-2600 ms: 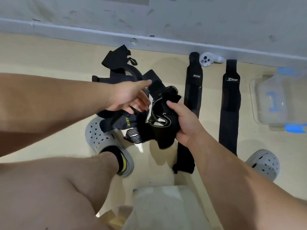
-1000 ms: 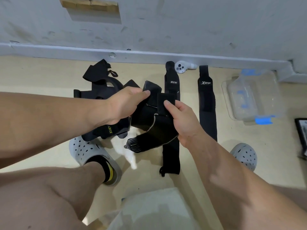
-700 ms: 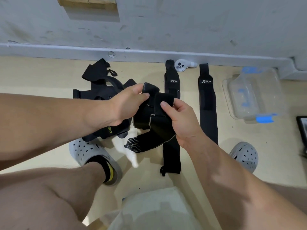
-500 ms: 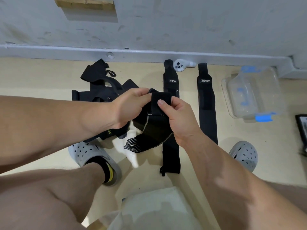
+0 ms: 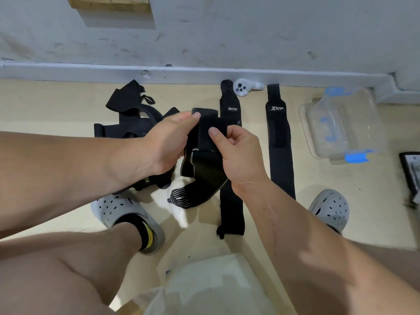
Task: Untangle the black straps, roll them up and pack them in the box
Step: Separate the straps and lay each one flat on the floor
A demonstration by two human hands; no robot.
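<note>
I hold a black strap [image 5: 202, 169] with a grey-striped end above the floor. My left hand [image 5: 166, 142] grips its upper left part, thumb on the top flap. My right hand [image 5: 238, 155] pinches the folded band at its top. A tangled heap of black straps [image 5: 127, 117] lies on the floor behind my left hand. Two straps lie flat and straight: one [image 5: 231, 208] under my right wrist, another [image 5: 280, 144] to its right. The clear plastic box [image 5: 341, 126] with blue clips sits at the right.
A white controller [image 5: 244, 87] rests by the skirting board [image 5: 68, 69]. My grey clogs stand left [image 5: 118, 208] and right [image 5: 329, 208]. A dark flat object [image 5: 412, 171] is at the right edge. A pale translucent container [image 5: 216, 285] is at the bottom.
My hands have come together on the strap's top band. The right thumb now presses the folded band, and the left thumb lies over the top flap.
</note>
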